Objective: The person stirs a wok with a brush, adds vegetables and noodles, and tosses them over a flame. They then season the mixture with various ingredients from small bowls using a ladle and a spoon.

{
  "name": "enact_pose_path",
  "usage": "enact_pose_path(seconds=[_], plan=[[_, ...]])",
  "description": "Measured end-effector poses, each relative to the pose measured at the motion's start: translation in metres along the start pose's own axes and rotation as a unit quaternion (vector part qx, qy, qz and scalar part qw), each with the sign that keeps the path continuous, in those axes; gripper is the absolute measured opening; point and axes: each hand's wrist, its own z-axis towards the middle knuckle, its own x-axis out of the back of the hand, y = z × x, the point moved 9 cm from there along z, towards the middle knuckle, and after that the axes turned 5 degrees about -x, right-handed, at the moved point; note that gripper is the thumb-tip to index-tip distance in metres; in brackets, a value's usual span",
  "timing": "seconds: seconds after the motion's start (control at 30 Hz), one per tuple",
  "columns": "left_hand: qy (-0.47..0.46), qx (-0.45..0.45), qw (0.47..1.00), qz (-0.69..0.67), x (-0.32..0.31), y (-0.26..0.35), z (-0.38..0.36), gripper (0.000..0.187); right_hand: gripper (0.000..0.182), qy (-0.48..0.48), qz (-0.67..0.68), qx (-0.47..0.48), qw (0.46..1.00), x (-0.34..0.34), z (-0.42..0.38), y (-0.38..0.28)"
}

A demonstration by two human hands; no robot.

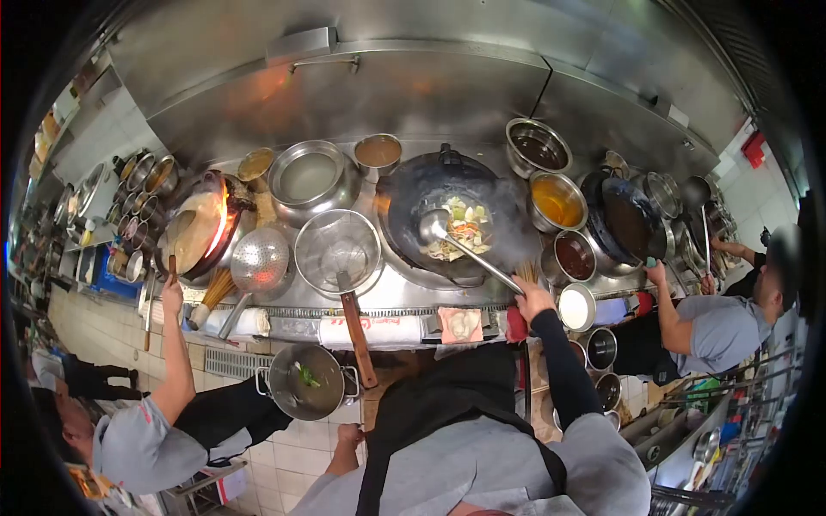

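Observation:
My right hand (535,297) is wrapped round the handle end of a long metal ladle (482,258). The ladle's bowl lies in the big dark wok (413,193), against a heap of sliced, pale green and orange vegetables (467,222). Steam rises at the wok's right side. Down by my left side, my left hand (349,435) is closed with fingers curled; whatever it may hold is hidden. Above that hand stands a two-handled metal pot (297,397) with some green leaves in it. A wooden-handled wire strainer (337,251) rests left of the wok.
On the left, a co-worker's hand (173,297) holds a utensil in a flaming wok (194,225). Another co-worker (723,322) stands at a wok (626,215) on the right. Bowls of orange liquid (557,200), red sauce (575,256) and white liquid (576,308) line my right.

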Motion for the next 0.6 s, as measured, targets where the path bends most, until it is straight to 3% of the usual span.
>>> enact_pose_path(seconds=[0.03, 0.1, 0.2, 0.23, 0.3, 0.4, 0.5, 0.6], plan=[[0.033, -0.002, 0.997, -0.064, 0.004, 0.006, 0.004, 0.005, 0.050, -0.030, -0.044, -0.060, 0.997, 0.002, -0.012, 0.012], [0.095, -0.001, 0.978, -0.185, 0.015, 0.026, 0.011, 0.005, 0.049, 0.020, -0.015, -0.097, 0.995, -0.002, -0.041, 0.028], [0.175, -0.010, 0.928, -0.328, 0.022, 0.102, 0.005, 0.011, 0.047, 0.039, 0.054, -0.190, 0.980, -0.009, -0.079, 0.042], [0.115, -0.040, 0.934, -0.337, 0.018, 0.143, 0.000, 0.024, 0.048, 0.026, 0.065, -0.211, 0.975, 0.001, -0.085, 0.042], [-0.002, -0.026, 0.886, -0.463, 0.005, 0.178, 0.020, 0.035, 0.048, 0.003, 0.033, -0.227, 0.973, 0.043, -0.089, 0.035], [-0.109, -0.070, 0.821, -0.556, -0.018, 0.272, -0.009, 0.040, 0.048, -0.003, -0.057, -0.163, 0.985, 0.138, -0.091, 0.019], [-0.120, -0.083, 0.837, -0.528, -0.028, 0.313, -0.030, 0.038, 0.048, -0.042, -0.122, -0.147, 0.981, 0.163, -0.090, 0.019], [-0.128, -0.085, 0.822, -0.549, -0.029, 0.295, -0.013, 0.031, 0.051, -0.061, -0.120, -0.145, 0.980, 0.110, -0.080, 0.040]])
